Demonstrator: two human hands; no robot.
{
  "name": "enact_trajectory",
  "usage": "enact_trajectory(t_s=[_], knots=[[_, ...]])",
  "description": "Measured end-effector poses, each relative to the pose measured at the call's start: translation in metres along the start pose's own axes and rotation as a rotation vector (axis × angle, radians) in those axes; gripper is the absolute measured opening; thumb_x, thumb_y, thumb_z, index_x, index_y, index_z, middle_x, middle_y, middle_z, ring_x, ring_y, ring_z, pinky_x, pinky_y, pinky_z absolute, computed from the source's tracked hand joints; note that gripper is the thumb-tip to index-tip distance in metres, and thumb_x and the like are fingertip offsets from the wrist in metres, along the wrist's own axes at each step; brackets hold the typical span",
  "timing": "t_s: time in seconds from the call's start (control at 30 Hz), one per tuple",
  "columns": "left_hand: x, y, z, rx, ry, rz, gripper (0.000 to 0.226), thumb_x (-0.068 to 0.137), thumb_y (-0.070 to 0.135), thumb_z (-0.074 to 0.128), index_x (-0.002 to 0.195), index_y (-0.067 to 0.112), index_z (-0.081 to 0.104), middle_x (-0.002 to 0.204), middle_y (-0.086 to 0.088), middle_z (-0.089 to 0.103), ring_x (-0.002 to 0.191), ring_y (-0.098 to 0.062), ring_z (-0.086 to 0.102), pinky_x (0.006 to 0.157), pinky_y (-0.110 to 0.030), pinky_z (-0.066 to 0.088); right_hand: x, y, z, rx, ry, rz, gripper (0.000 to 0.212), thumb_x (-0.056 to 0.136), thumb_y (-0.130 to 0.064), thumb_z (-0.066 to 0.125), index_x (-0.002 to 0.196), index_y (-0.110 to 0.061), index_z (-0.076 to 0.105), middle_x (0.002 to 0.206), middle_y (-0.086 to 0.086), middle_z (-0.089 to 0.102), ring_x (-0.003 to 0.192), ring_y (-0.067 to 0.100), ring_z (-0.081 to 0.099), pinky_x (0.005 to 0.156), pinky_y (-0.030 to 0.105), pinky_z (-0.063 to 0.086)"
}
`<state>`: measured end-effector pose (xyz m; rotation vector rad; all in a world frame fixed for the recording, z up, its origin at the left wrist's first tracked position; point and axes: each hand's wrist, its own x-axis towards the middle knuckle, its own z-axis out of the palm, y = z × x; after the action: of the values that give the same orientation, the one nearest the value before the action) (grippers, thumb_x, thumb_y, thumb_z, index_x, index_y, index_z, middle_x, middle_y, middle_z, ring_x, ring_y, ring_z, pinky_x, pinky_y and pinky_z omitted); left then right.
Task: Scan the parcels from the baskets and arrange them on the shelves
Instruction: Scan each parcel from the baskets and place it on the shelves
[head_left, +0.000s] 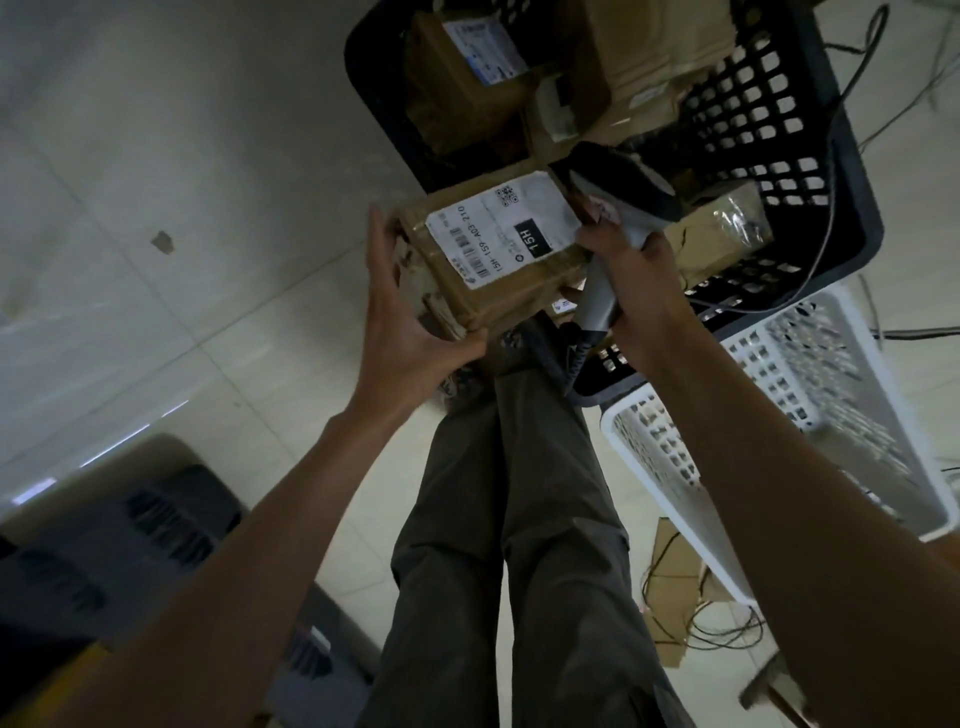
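above the near edge of the black basket (852, 218), my left hand (410, 317) grips a brown cardboard parcel (493, 270), fingers curled up its left side and thumb under its near corner. the parcel is tilted, and its white shipping label (506, 228) faces up, showing a barcode, a qr code and a black patch marked "15h". my right hand (636, 275) is wrapped around the handle of a grey barcode scanner (618, 218), whose dark head sits just beside the label's right edge. the scanner cable (831, 171) loops over the basket's right wall. more brown parcels (467, 78) lie inside the basket, farther off. a white basket (810, 415) stands at the near right, touching the black one. my grey trousers (519, 519) hang below, over the pale tiled floor (156, 156).
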<state>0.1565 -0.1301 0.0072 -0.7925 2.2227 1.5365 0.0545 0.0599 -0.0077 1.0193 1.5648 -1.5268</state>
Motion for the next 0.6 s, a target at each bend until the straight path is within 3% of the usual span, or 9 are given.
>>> enact_trajectory(t_s=[0.1,0.23,0.33,0.43,0.5,0.6], knots=[[-0.010,0.018,-0.025,-0.108,-0.013,-0.011,0.122,0.066,0.015,0.091,0.158,0.024,0.011,0.156,0.026,0.026,0.147,0.000,0.028,0.109,-0.028,0.046,-0.027,-0.015,0.008,-0.037,-0.050,-0.024,0.042,0.091,-0.005,0.067,0.131,0.000,0.055,0.107,0.017,0.065,0.090,0.029,0.064,0.079,0.048,0.058],[-0.032,0.056,-0.059,-0.183,0.037,0.003,0.111,0.066,0.007,0.091,0.153,0.021,0.024,0.156,0.015,0.031,0.144,-0.001,0.033,0.107,-0.016,0.041,-0.081,-0.051,0.021,-0.032,-0.075,-0.054,0.040,0.090,-0.002,0.069,0.128,-0.004,0.057,0.112,0.014,0.068,0.101,0.032,0.068,0.091,0.055,0.059],[-0.054,0.099,-0.089,-0.216,0.106,0.048,0.105,0.064,0.023,0.092,0.149,0.025,0.030,0.154,0.011,0.034,0.143,-0.007,0.037,0.115,-0.030,0.040,-0.129,-0.086,0.032,0.005,-0.151,-0.136,0.031,0.089,0.007,0.065,0.117,-0.003,0.061,0.091,0.005,0.073,0.081,0.020,0.073,0.082,0.049,0.063],[-0.079,0.152,-0.118,-0.279,0.194,0.080,0.108,0.061,0.042,0.090,0.151,0.032,0.030,0.152,0.005,0.031,0.141,-0.011,0.041,0.111,-0.040,0.046,-0.184,-0.122,0.044,0.011,-0.187,-0.219,0.021,0.088,0.010,0.064,0.101,-0.007,0.063,0.074,-0.004,0.074,0.069,0.014,0.074,0.066,0.038,0.064],[-0.095,0.188,-0.138,-0.319,0.279,0.069,0.106,0.061,0.052,0.086,0.151,0.040,0.031,0.148,0.005,0.030,0.139,-0.012,0.042,0.109,-0.040,0.049,-0.224,-0.144,0.052,-0.013,-0.210,-0.286,0.025,0.088,0.010,0.064,0.101,-0.011,0.064,0.079,0.000,0.075,0.073,0.018,0.074,0.072,0.047,0.064],[-0.120,0.236,-0.172,-0.377,0.373,0.108,0.098,0.063,0.056,0.082,0.148,0.039,0.038,0.145,0.008,0.035,0.134,-0.007,0.045,0.105,-0.033,0.050,-0.286,-0.175,0.062,-0.069,-0.240,-0.393,0.037,0.088,0.009,0.066,0.122,-0.006,0.062,0.108,0.015,0.072,0.096,0.032,0.071,0.086,0.053,0.060]])
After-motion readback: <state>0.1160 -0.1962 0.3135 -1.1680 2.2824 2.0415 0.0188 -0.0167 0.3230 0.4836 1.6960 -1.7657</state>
